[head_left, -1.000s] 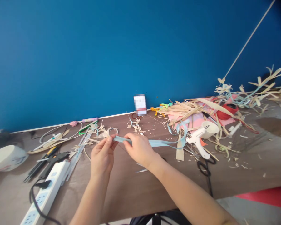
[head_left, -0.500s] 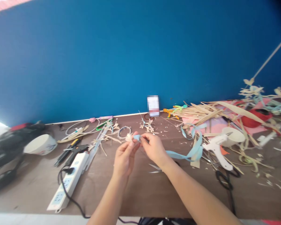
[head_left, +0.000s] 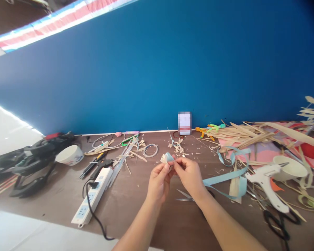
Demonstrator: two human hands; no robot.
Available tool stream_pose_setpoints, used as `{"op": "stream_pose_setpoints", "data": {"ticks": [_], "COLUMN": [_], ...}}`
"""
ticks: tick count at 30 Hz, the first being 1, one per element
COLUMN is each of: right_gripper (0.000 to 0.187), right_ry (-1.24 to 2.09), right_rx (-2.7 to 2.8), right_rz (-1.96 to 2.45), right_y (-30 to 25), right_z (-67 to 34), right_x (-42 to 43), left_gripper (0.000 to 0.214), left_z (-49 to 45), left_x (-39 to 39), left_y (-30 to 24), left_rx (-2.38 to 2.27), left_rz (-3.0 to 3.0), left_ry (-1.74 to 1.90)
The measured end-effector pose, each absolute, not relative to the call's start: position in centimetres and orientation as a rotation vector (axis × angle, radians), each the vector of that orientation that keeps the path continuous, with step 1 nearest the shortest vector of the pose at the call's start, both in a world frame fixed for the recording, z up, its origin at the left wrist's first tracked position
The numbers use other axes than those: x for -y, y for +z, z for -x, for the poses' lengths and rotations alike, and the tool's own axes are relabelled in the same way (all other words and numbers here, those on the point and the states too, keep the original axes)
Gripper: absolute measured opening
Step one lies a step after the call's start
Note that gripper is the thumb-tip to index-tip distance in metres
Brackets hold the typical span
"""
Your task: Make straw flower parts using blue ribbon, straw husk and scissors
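Observation:
Between my two hands is a small cream flower [head_left: 164,159] with a light blue ribbon piece [head_left: 169,157] wrapped at its base. My left hand [head_left: 159,179] pinches the flower from below and the left. My right hand [head_left: 189,173] has its thumb and fingertips closed on the blue ribbon piece at the right side; the exact grip is partly hidden. A longer light blue ribbon [head_left: 225,178] lies curled on the table to the right of my right hand. Under my right wrist, scissors [head_left: 185,197] lie with parted blades.
On the left are a white power strip [head_left: 93,198], a black glue gun [head_left: 101,166] and a paper bowl [head_left: 70,155]. To the right lie a white glue gun [head_left: 268,183], black-handled scissors [head_left: 279,221] and a heap of cream strips [head_left: 247,136]. A blue panel [head_left: 157,69] stands behind.
The view has shifted, so table items sit further right in the picture. Both hands stay together on the flower and ribbon piece, with its blue part now tilted more upward.

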State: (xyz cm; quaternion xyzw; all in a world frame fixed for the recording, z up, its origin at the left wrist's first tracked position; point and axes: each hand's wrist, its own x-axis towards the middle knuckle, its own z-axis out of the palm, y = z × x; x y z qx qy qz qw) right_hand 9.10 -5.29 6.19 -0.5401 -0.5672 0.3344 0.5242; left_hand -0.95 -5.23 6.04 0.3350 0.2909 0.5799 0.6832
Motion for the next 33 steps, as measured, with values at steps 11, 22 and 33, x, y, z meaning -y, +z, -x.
{"op": "stream_pose_setpoints", "data": {"ticks": [11,22,33], "right_gripper": [0.015,0.010,0.024], "right_ry": [0.796,1.294,1.077], "right_rx": [1.377,1.346,1.392], "right_rz": [1.234,1.149,1.224], "right_y": [7.6,9.1,8.1], "right_z": [-10.8,-11.2,-11.0], "right_x": [5.2,4.2,3.3], "left_gripper": [0.013,0.016,0.013], "left_z": [1.8,1.2,0.8], "left_x": [4.7,5.4,5.4], "left_y": [6.1,5.4,5.3], "left_rx": [-0.669,-0.654,-0.615], "left_rz": [-0.731,-0.945,-0.849], "left_ry": [1.291,1.203,1.174]}}
